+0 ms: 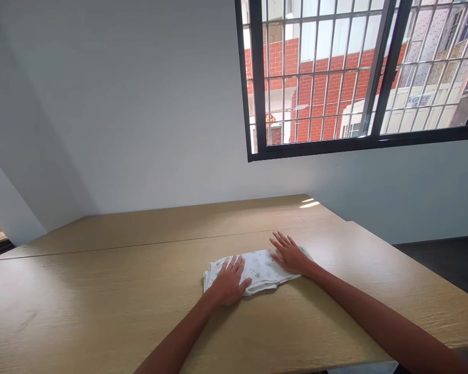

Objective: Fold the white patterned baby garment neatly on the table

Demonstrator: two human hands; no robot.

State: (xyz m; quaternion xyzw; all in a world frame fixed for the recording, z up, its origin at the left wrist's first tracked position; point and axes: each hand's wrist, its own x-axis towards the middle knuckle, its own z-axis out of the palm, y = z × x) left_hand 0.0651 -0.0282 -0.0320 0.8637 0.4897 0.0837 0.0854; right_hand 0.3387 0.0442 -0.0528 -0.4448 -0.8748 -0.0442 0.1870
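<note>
pale wood: a broad, pale, wood-grained tabletop [101, 301] is spreading before you, with a thin dark seam [140, 245] running across it.
printed white: a white, small-printed, folded cloth bundle [261, 266] is lying on the tabletop, on the near side of its seam.
left: your left hand [229, 284] is resting spread over the bundle's left part, thumb out, clasping nothing.
right: your right hand [290, 258] is lying spread over its right part, fingertips reaching past the far edge, gripping nothing either.
pressure: you may be pressing; how hard, i cannot tell.
softness: you are probably handling something light, limp and hardly fragile, its layers liable to slip apart.
folded edges: these are looking like your best hold, one hand at each short end, fingers under every layer.
</note>
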